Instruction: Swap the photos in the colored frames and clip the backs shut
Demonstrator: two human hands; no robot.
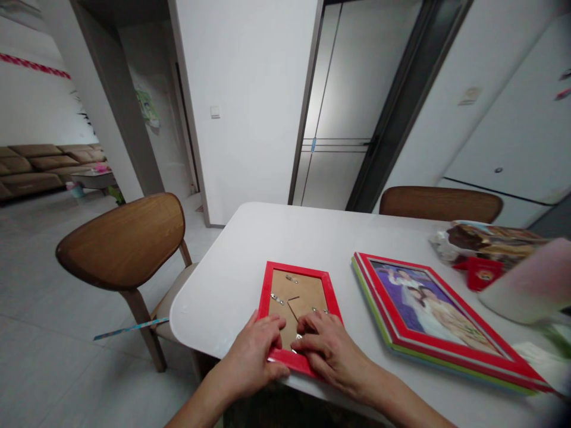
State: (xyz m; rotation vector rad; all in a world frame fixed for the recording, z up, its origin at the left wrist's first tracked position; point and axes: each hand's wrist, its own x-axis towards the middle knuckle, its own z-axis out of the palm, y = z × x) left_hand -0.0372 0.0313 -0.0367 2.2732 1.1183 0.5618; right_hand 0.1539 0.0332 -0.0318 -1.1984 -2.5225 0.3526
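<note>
A small red picture frame (331, 295) lies face down on the white table, its brown backing board (307, 291) showing. Metal turn clips sit along the board's edges; the top clip (291, 278) and the left clip (277, 299) are plain to see. My left hand (256, 351) grips the frame's lower left corner, thumb at the front edge and fingers curled over the rim. Closed fingers of my right hand (332, 351) press at the bottom clip (295, 343), which they partly cover. The right clip is partly hidden behind that hand.
To the right, larger frames lie stacked, with a red photo frame (419, 333) on top. Beyond them are a red packet (484, 273), plastic-wrapped goods (491, 238) and a pinkish translucent container (530, 282). Wooden chairs stand left (129, 244) and behind the table (439, 203).
</note>
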